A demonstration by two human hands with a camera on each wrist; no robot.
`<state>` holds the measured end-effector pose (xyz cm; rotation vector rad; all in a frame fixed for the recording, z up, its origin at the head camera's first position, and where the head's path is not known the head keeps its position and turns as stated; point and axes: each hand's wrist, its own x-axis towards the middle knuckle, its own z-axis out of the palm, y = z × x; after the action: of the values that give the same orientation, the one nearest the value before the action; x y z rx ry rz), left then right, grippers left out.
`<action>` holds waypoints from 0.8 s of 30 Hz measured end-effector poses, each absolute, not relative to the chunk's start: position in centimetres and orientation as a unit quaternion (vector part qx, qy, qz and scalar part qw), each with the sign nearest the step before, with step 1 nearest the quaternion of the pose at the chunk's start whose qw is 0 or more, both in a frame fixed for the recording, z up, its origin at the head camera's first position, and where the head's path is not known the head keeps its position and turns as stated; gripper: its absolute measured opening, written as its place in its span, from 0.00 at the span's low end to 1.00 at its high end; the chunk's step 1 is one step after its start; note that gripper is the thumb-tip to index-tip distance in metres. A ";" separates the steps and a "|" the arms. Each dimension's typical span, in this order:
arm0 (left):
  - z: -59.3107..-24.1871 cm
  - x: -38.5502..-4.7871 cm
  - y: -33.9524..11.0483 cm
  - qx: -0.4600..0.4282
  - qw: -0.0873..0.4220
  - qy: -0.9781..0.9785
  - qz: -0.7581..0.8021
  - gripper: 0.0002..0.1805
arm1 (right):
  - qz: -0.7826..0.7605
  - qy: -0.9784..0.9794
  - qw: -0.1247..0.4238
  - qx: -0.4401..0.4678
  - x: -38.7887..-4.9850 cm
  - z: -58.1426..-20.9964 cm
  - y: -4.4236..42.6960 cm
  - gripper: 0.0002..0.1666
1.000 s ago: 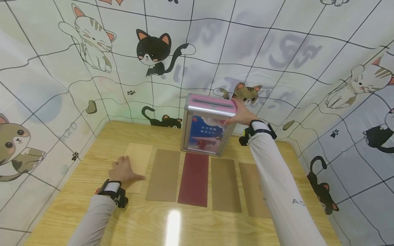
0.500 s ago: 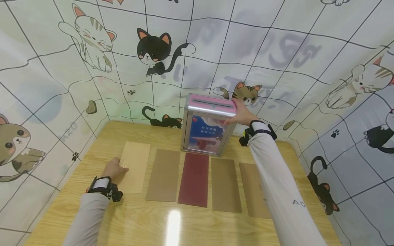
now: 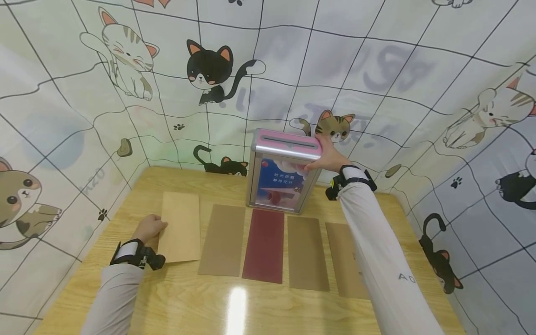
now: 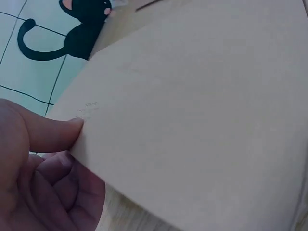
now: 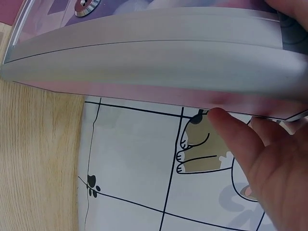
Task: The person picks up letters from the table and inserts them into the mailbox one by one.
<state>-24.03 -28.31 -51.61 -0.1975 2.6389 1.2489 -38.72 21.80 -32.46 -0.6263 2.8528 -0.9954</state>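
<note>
At the left end of the row my left hand (image 3: 150, 227) pinches the left edge of a light tan envelope (image 3: 180, 228). In the left wrist view the thumb lies on top of the envelope (image 4: 192, 106) and curled fingers are underneath. That edge looks lifted off the table. A silver letter box (image 3: 278, 181) with a pink slotted top stands upright at the back. My right hand (image 3: 328, 156) grips its upper right corner, thumb on the front and fingers behind. The right wrist view shows the letter box (image 5: 154, 67) close up with the hand (image 5: 269, 168) against it.
On the wooden table (image 3: 201, 302) lie a brown envelope (image 3: 222, 239), a dark red envelope (image 3: 264, 246), another brown envelope (image 3: 308, 253) and a tan one (image 3: 343, 260) partly under the right sleeve. Behind stands a cat-printed cloth wall (image 3: 276, 60).
My left hand has slid left from above the light tan envelope to its left edge and taken hold of it. The envelope has shifted slightly left and straightened. The right hand stays on the letter box.
</note>
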 end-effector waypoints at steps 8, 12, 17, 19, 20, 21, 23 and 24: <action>-50.5 -24.0 -27.9 -0.090 0.113 0.860 0.490 0.19 | -0.338 0.921 0.030 -0.193 -38.8 -32.6 21.9 0.64; -50.0 -24.0 -27.3 -0.088 0.125 0.849 0.506 0.20 | -0.340 0.920 0.031 -0.190 -38.8 -32.7 21.9 0.65; -48.8 -24.1 -26.0 -0.097 0.134 0.832 0.529 0.16 | -0.329 0.925 0.031 -0.186 -38.6 -32.6 21.9 0.65; -48.3 -24.2 -25.4 -0.096 0.139 0.825 0.539 0.16 | -0.325 0.927 0.030 -0.185 -38.7 -32.6 21.9 0.65; -48.1 -24.2 -25.2 -0.094 0.142 0.822 0.544 0.16 | -0.324 0.927 0.029 -0.187 -38.7 -32.6 21.9 0.64; -47.9 -24.3 -24.9 -0.096 0.144 0.819 0.548 0.16 | -0.325 0.927 0.029 -0.187 -38.8 -32.7 21.9 0.64; -47.6 -24.3 -24.5 -0.096 0.153 0.809 0.560 0.18 | -0.326 0.926 0.030 -0.189 -38.9 -32.7 22.0 0.64; -47.5 -24.4 -24.2 -0.093 0.157 0.804 0.566 0.18 | -0.326 0.925 0.031 -0.192 -38.9 -32.7 22.0 0.64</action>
<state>-24.37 -24.21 -47.51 -0.2652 2.3006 1.6207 -38.94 22.00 -32.74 -0.5908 2.8518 -1.0036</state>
